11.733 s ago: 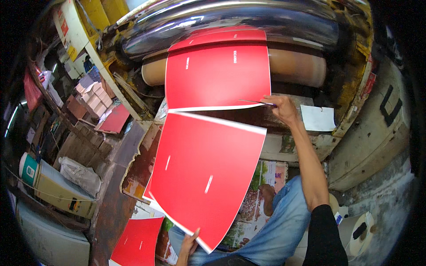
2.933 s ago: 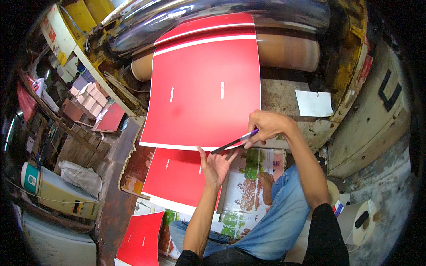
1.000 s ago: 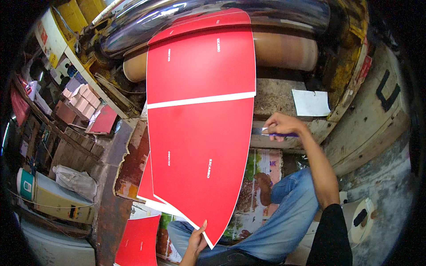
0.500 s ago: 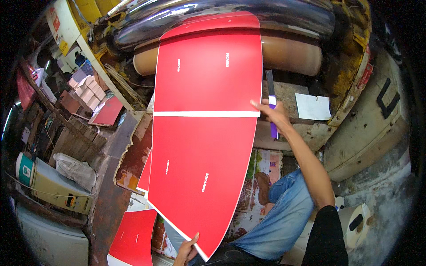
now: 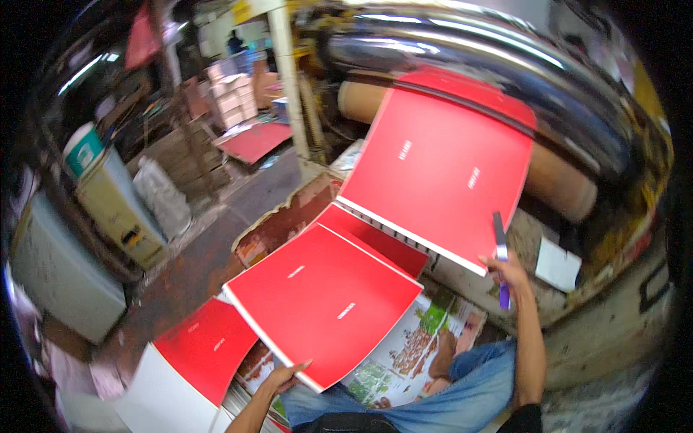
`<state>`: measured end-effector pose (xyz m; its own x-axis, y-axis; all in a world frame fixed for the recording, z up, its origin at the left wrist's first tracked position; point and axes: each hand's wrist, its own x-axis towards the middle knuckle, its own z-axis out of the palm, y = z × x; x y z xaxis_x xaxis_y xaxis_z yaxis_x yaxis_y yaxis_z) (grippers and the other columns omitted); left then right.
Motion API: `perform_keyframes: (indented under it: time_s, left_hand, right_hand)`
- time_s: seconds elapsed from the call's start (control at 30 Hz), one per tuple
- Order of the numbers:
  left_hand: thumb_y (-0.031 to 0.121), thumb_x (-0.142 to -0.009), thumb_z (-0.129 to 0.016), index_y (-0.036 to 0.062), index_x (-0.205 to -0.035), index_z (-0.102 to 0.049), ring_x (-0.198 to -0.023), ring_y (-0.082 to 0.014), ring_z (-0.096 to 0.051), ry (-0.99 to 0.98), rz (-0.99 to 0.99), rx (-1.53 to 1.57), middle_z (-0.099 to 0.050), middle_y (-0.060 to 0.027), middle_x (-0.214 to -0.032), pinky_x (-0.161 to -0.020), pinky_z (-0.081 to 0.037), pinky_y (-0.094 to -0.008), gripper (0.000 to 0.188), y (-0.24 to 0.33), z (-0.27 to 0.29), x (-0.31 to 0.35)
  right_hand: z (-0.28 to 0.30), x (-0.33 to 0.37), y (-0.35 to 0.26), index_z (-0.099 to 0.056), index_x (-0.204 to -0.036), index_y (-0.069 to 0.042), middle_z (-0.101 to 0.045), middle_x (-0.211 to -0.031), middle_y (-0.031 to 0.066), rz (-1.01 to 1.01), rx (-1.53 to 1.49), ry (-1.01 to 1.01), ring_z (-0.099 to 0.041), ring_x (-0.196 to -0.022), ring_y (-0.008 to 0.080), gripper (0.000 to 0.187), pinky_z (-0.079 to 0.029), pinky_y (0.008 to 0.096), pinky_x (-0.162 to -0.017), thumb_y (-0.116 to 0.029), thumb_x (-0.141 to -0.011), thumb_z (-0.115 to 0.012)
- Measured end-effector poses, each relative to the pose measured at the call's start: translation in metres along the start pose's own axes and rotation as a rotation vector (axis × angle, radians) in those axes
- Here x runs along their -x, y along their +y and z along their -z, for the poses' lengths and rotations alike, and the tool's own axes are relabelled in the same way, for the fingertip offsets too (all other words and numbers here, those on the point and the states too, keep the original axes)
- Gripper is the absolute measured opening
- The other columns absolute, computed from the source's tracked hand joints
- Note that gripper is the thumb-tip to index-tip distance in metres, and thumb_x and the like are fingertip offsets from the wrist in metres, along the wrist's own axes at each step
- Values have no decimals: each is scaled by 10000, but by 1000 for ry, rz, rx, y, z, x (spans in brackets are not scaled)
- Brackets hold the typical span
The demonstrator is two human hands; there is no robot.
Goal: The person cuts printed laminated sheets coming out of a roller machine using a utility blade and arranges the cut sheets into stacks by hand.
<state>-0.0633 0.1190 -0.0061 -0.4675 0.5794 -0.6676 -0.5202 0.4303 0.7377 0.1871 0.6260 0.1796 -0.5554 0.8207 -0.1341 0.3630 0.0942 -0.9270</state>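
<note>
Low in front of me, my left hand (image 5: 283,377) pinches the white near edge of a loose red sheet (image 5: 325,303) with small white print. My right hand (image 5: 511,273) is closed round a long, slim blade tool with a purple handle (image 5: 504,297), its dark end pointing up. The same hand's fingers are at the near right corner of a second red sheet (image 5: 440,166), which hangs from under a shiny metal roller (image 5: 462,50). A gap separates the two sheets. Through it, part of another red sheet (image 5: 382,249) shows below.
More red sheets (image 5: 209,339) lie at the lower left, beside a white sheet. A tan roller (image 5: 361,101) sits under the metal one. A white paper (image 5: 558,264) rests on the machine's ledge at right. Cabinets and a white-and-green bucket (image 5: 84,148) stand at left.
The joined red piece is now two sheets, parted at the white band. My left hand has drawn the near one left and away from the roller. The view has turned left.
</note>
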Motion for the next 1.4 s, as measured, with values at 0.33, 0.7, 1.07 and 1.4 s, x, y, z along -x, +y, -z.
perform_keyframes:
  time_s: [0.33, 0.7, 1.07, 1.4]
  left_hand:
    - [494, -732, -769, -17, -1311, -445, -831, -240, -694, 182, -64, 243, -678, -193, -988, -643, -563, -287, 838, -33, 6, -145]
    - [6, -704, -724, 294, -1502, -52, -1373, -493, 161, 624, -288, -732, 229, -179, -1520, -920, -156, -822, 1083, -99, -29, -116]
    - [341, -773, -755, -9, -1402, -309, -1367, -387, -275, -403, -804, -520, -270, -259, -1468, -1094, -256, -566, 847, 2, -74, -108]
    - [180, -918, -599, -52, -1289, -333, -828, -306, -685, -511, -574, 550, -587, -223, -1105, -595, -629, -398, 511, 118, -190, -53]
  right_hand:
    - [-139, 117, 32, -575, -857, -84, -575, -656, -3, 52, -366, 167, -571, -495, 90, 237, -291, 182, -332, -247, -815, -741]
    - [-223, 215, 64, -585, -965, -116, -570, -767, -29, -49, -262, 268, -541, -583, 64, 299, -363, 166, -480, -365, -844, -698]
    - [-221, 238, 26, -595, -859, -82, -569, -676, -7, 35, -342, 238, -502, -467, 51, 226, -318, 188, -372, -282, -852, -698]
    - [-112, 187, 0, -630, -878, -1, -638, -649, 64, -74, -1, 33, -571, -462, 98, 274, -354, 196, -365, -269, -867, -690]
